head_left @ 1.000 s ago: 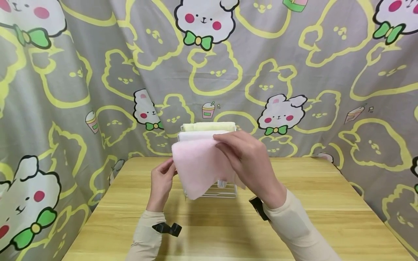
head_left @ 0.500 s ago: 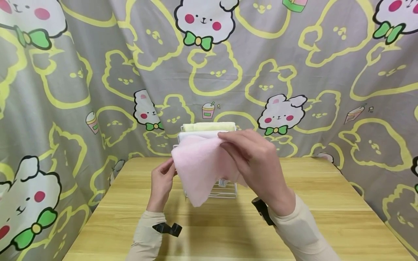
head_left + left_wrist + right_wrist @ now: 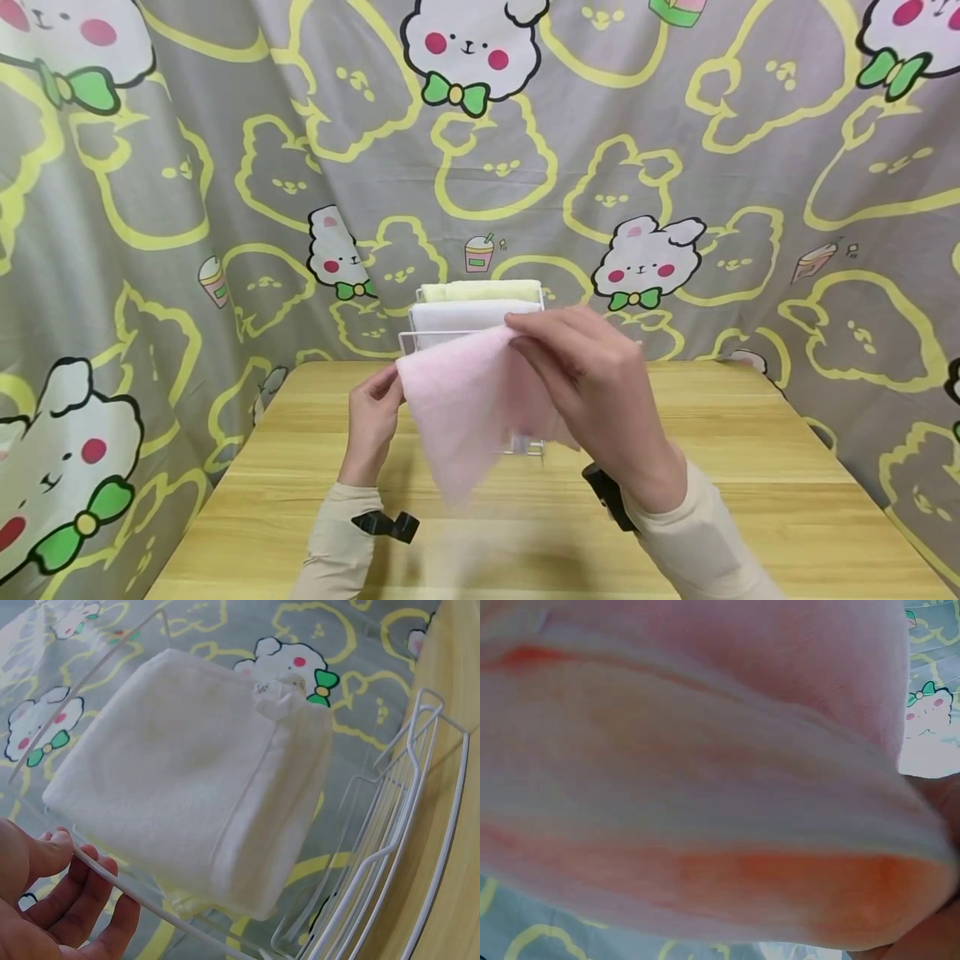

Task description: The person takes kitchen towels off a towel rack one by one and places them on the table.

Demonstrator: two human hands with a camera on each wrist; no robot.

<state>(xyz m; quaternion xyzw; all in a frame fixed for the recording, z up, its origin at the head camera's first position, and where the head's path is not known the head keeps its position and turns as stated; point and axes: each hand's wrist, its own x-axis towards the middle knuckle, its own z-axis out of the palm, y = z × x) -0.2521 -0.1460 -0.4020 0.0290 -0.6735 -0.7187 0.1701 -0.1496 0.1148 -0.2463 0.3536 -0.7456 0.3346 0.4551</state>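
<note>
My right hand (image 3: 600, 387) pinches the top edge of a pink towel (image 3: 461, 400), which hangs down in front of the white wire rack (image 3: 442, 334). The right wrist view is filled by the folded pink towel (image 3: 705, 765), with fingers (image 3: 937, 930) gripping its end. At the rack's left side my left hand (image 3: 373, 427) holds on. In the left wrist view its thumb and fingers (image 3: 67, 900) grip a thin white bar of the rack. A folded white towel (image 3: 172, 765) hangs on a rung farther back, and a pale yellow towel (image 3: 483, 292) hangs behind that.
The rack stands on a wood-grain table (image 3: 712, 467). Behind and beside the table hangs a grey curtain (image 3: 510, 192) with cartoon prints. Black wrist cameras (image 3: 386, 525) are strapped over both sleeves.
My right hand has drawn the pink towel off the front rung, towards me and slightly right, baring that bar. The towel's lower corner hangs lower. My left hand stays put.
</note>
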